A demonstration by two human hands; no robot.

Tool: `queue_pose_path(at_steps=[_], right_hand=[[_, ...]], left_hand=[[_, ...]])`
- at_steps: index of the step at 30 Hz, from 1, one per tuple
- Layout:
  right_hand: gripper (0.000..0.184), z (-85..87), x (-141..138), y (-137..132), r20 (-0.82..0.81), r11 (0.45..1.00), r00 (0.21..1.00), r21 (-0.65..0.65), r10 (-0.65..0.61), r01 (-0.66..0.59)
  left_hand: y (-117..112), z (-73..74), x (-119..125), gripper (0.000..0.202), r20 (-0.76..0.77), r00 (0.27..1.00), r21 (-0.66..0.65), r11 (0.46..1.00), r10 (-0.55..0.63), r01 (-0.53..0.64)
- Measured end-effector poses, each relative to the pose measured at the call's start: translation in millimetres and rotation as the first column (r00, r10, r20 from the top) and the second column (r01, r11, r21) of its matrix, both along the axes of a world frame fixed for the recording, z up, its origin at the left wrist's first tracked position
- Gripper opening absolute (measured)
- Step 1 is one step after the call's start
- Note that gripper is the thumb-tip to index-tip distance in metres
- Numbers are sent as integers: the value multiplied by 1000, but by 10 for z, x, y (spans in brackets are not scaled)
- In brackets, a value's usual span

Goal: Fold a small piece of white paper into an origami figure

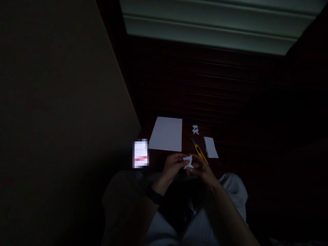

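Between my two hands is a small piece of folded white paper, held above the near edge of the dark table. My left hand pinches it from the left, thumb on top. From the right, the fingers and thumb of my right hand close on its other side. Just beyond my right hand lies a yellow utility knife, its blade end pointing away from me. Farther back is a little cluster of folded white paper pieces.
A large white sheet of paper lies at the back left. A stack of small white paper is on the right. A lit, pixelated screen glows at the left. A wall rises on the left; the room is dim.
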State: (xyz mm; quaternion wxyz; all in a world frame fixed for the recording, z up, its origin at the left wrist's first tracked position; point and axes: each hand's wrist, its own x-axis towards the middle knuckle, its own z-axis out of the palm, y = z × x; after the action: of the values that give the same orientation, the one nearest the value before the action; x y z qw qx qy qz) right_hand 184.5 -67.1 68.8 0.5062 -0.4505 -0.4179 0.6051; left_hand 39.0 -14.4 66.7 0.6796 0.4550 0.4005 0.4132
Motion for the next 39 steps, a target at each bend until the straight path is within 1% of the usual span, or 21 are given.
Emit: queue_pose_path(at_steps=[5,10,15,19,23,29,31,35,39], right_hand=[[59,-47,21,3,-32,1000,999,-19,24,-25],[53,-100,18,-15,-55,999,998,-35,19,-21],[49,-159,25,-9,-30,1000,1000,3,6,-6],[48,-186,26,1,-22,999,999,26,-32,33],[48,-135,16,-3,1,998,999,49,-43,43],[51,-18,6,-19,-9,997,1000,66,-24,25],[53,-16,13,-17,-13,998,1000,63,-25,25],[56,-35,48,-23,4,999,1000,34,-25,25],[56,-5,89,-47,-16,1000,1000,15,-2,2]], left_hand=[[-33,24,21,34,24,999,5,1000,22,-22],[-60,5,72,31,-9,997,8,997,75,-75],[-56,-36,118,30,-58,993,29,994,103,-102],[-41,-62,129,31,-87,993,26,997,80,-78],[-34,-86,131,34,-95,994,43,997,63,-59],[-59,-85,119,34,-15,1000,63,998,14,-13],[-70,-70,113,35,4,1000,60,998,6,-6],[-71,-15,104,37,64,998,11,1000,-20,19],[-56,33,95,37,83,997,-1,1000,10,-10]])
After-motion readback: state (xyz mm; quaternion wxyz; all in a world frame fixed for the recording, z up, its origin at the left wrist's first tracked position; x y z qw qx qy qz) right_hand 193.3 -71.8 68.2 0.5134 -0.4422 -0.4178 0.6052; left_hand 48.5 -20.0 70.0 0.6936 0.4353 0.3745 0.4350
